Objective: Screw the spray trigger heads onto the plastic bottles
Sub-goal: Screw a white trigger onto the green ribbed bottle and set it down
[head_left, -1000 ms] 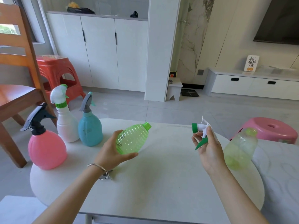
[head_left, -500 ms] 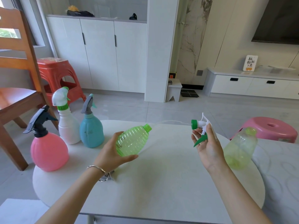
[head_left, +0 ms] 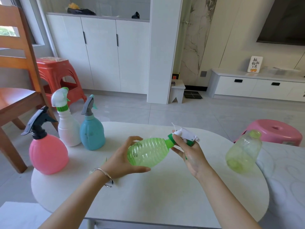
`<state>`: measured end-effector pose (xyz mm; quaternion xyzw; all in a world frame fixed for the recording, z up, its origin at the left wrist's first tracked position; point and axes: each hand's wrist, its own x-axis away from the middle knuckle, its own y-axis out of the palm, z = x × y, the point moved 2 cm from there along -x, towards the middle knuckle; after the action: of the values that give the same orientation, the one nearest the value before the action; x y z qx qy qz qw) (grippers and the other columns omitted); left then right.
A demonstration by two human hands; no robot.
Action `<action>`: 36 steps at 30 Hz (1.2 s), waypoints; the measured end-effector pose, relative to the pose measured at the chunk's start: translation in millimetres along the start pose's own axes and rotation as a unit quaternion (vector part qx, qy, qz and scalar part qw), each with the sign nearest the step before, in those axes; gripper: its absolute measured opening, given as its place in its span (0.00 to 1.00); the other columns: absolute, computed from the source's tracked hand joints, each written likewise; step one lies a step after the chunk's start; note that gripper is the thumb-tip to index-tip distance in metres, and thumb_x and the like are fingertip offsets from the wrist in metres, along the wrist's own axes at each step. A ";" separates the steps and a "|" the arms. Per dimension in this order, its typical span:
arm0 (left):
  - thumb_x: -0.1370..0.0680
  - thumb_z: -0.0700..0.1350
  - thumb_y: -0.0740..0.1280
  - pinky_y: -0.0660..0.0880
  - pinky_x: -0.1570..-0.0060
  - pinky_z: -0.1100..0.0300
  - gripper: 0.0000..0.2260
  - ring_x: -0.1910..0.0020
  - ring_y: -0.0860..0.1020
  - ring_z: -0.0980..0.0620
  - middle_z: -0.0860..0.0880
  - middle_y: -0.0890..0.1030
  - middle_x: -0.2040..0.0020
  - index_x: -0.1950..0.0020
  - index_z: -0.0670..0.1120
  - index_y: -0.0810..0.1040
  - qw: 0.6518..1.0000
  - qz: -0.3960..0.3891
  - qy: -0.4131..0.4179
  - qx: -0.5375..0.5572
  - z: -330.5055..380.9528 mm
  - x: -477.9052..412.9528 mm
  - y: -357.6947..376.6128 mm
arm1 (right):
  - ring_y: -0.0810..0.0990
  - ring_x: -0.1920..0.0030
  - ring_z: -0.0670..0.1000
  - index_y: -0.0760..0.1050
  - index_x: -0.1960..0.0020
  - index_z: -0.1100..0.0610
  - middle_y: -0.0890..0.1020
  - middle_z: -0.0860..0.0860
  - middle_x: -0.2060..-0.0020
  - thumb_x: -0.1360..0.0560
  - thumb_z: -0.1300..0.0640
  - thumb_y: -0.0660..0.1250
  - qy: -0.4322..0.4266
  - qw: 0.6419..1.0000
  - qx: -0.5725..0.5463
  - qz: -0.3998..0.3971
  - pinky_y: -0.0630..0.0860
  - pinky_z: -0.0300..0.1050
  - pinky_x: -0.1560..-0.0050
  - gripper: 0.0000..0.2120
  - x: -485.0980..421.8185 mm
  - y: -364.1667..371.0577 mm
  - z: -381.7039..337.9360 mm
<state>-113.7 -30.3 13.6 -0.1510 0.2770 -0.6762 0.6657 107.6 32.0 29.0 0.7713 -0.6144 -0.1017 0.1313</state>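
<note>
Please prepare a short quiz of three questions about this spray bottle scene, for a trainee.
1. True or false: the pale green bottle at the right already carries a trigger head.
2. Which hand holds the white trigger head at the neck of the ribbed green bottle? A) left B) right
3. How many bottles at the left end of the table carry trigger heads?
Key: 1 false, its neck is bare. 2 B, the right hand; the left hand grips the bottle. 3 three: pink bottle, white bottle, blue bottle.
</note>
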 end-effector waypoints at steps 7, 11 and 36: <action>0.42 0.65 0.74 0.79 0.62 0.63 0.31 0.54 0.83 0.56 0.51 0.84 0.49 0.42 0.57 0.74 0.935 -0.041 -0.147 0.320 9.3 3.7 -2.5 | 0.83 0.52 0.49 0.83 0.54 0.53 0.85 0.50 0.56 0.38 0.59 0.74 -0.029 0.997 -0.045 -0.048 0.80 0.42 0.52 0.13 -0.9 9.3 -8.5; 0.34 0.71 0.60 0.75 0.76 0.60 0.35 0.72 0.78 0.46 0.43 0.83 0.62 0.43 0.43 0.77 0.863 -0.090 -0.285 0.407 -0.2 1.4 -3.4 | 0.82 0.48 0.48 0.84 0.54 0.50 0.86 0.48 0.55 0.41 0.54 0.77 -0.079 0.994 0.005 -0.078 0.78 0.44 0.45 0.15 1.4 17.0 -9.9; 0.33 0.65 0.62 0.82 0.63 0.55 0.36 0.53 0.83 0.53 0.47 0.67 0.30 0.28 0.61 0.52 0.938 -0.048 -0.162 0.302 9.5 9.5 -19.4 | 0.80 0.41 0.54 0.78 0.44 0.59 0.83 0.55 0.46 0.35 0.55 0.72 0.003 0.999 -0.037 -0.009 0.77 0.45 0.44 0.20 -1.4 34.2 10.5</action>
<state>-124.7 -42.0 30.9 -0.0631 -0.0597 -0.7254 0.6828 72.4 25.4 30.2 0.7716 -0.6032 -0.1229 0.1603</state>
